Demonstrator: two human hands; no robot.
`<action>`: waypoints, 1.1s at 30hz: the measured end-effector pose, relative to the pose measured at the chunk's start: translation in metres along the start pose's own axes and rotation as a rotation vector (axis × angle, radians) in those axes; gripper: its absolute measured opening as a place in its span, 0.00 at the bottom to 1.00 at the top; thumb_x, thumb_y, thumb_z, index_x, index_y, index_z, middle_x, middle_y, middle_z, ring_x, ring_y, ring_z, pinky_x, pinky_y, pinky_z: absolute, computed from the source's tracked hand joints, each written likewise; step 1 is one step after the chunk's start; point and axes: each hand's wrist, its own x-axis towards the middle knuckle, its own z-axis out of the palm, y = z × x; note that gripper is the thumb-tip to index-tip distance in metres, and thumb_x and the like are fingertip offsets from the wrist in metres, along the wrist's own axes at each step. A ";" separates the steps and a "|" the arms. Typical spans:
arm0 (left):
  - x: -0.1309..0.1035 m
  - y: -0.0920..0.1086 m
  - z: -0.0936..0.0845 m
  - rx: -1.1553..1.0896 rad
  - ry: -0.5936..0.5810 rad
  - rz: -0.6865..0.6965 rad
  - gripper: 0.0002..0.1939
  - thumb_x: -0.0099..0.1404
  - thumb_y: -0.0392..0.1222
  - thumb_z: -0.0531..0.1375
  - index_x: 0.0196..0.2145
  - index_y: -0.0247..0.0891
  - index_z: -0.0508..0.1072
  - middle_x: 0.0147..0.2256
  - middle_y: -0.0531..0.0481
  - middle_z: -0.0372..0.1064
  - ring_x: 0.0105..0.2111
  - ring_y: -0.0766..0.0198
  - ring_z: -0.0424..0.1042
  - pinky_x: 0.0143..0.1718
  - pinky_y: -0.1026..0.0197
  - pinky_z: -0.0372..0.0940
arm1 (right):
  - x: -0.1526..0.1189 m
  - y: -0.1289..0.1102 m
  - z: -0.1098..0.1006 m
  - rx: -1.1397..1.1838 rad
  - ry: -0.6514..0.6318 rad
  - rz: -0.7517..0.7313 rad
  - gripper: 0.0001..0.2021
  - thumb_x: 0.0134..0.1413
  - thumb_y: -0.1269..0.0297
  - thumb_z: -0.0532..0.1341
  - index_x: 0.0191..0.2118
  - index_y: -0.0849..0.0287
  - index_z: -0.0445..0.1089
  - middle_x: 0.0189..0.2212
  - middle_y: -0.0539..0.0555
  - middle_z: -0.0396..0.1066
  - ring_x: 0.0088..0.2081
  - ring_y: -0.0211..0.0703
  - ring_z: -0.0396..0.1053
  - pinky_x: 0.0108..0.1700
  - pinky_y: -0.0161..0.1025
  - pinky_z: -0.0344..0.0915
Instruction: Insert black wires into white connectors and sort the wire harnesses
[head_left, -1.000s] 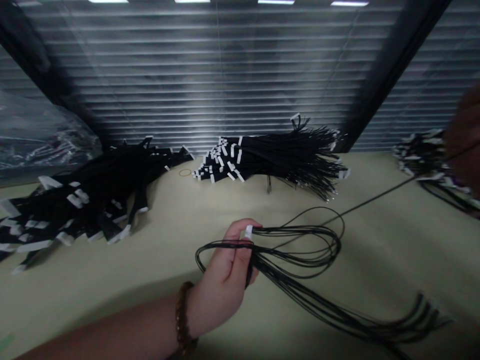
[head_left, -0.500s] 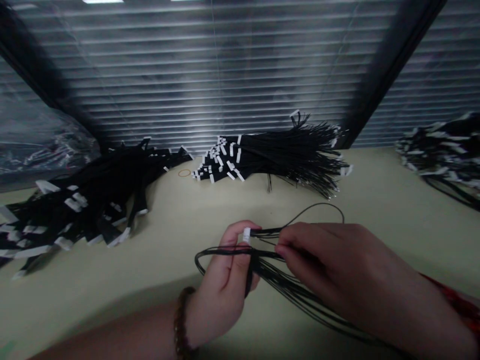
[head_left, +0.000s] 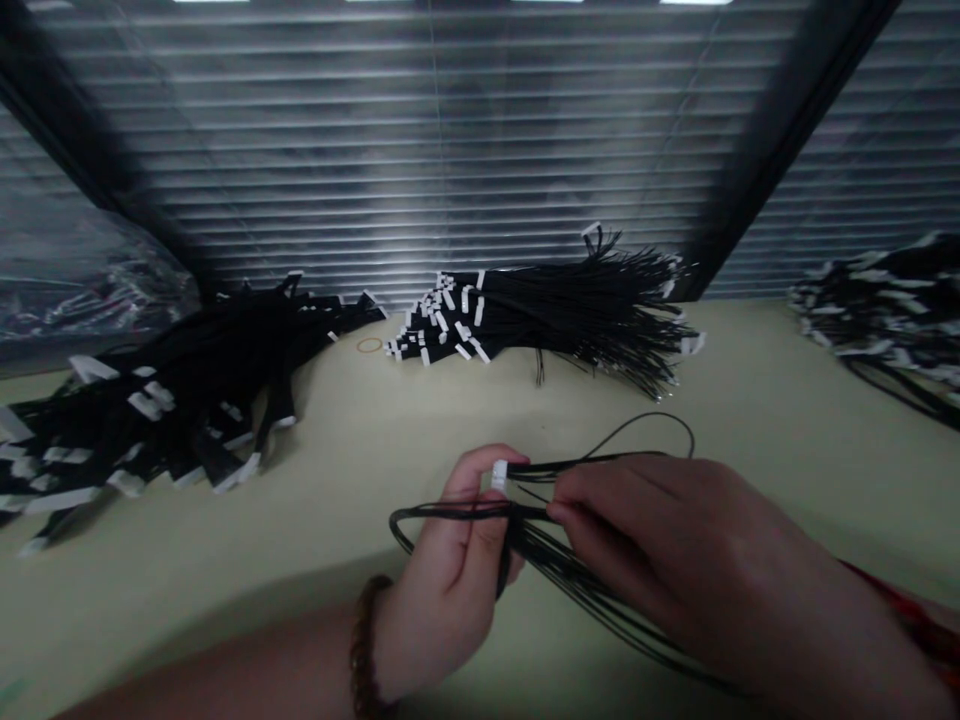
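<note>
My left hand is closed, with a white connector pinched between thumb and index finger. Several black wires run from the connector to the right. A bundle of black wires passes under my left thumb and trails to the lower right, and part of it loops out over the back of that hand. My right hand pinches a single thin black wire, its free end pointing at the connector with a small gap between them. Another wire arcs above my right hand.
A pile of black cables with white connectors lies on the left, another cable pile at back centre, a third at far right. A rubber band rests on the table. Window blinds stand behind; a plastic bag is far left.
The wire end in my right fingers now stands apart from the connector, a little lower. Both hands have shifted slightly right and down in the view.
</note>
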 end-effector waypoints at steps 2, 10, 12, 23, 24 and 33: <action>0.000 0.001 0.000 0.016 0.006 -0.019 0.09 0.73 0.46 0.46 0.49 0.48 0.59 0.21 0.61 0.47 0.18 0.74 0.46 0.17 0.71 0.44 | -0.001 -0.001 -0.001 0.005 -0.013 0.005 0.14 0.65 0.69 0.49 0.29 0.59 0.66 0.22 0.47 0.67 0.22 0.36 0.63 0.26 0.36 0.53; -0.001 0.007 0.001 0.180 0.019 -0.063 0.10 0.73 0.48 0.46 0.48 0.47 0.59 0.23 0.59 0.50 0.20 0.71 0.49 0.19 0.68 0.47 | 0.001 -0.001 -0.006 -0.022 0.019 0.039 0.13 0.65 0.68 0.50 0.29 0.59 0.66 0.21 0.48 0.66 0.21 0.37 0.63 0.25 0.37 0.53; -0.001 0.007 0.001 0.173 0.010 -0.062 0.10 0.73 0.48 0.46 0.48 0.47 0.59 0.22 0.59 0.49 0.20 0.71 0.48 0.19 0.68 0.47 | 0.001 -0.001 -0.006 -0.016 0.010 0.047 0.13 0.65 0.68 0.50 0.29 0.59 0.66 0.20 0.47 0.66 0.21 0.37 0.62 0.24 0.37 0.52; -0.002 0.008 0.002 0.169 0.021 -0.043 0.10 0.72 0.47 0.46 0.49 0.46 0.60 0.23 0.58 0.52 0.20 0.71 0.51 0.19 0.69 0.49 | -0.001 -0.002 -0.002 -0.023 0.014 0.010 0.15 0.66 0.68 0.48 0.29 0.58 0.66 0.21 0.47 0.66 0.22 0.37 0.63 0.25 0.38 0.52; -0.002 0.008 0.003 0.170 0.023 -0.053 0.10 0.72 0.47 0.46 0.49 0.46 0.60 0.23 0.58 0.52 0.20 0.71 0.51 0.19 0.69 0.49 | -0.001 -0.002 -0.002 -0.021 0.004 0.011 0.15 0.66 0.68 0.48 0.29 0.58 0.66 0.21 0.47 0.66 0.21 0.37 0.62 0.25 0.38 0.52; -0.004 0.010 -0.003 0.394 -0.045 0.009 0.11 0.73 0.44 0.44 0.50 0.47 0.60 0.23 0.58 0.53 0.20 0.71 0.51 0.19 0.68 0.50 | 0.001 -0.004 -0.003 0.006 0.013 0.026 0.15 0.66 0.68 0.48 0.29 0.59 0.65 0.21 0.48 0.66 0.22 0.37 0.63 0.25 0.37 0.52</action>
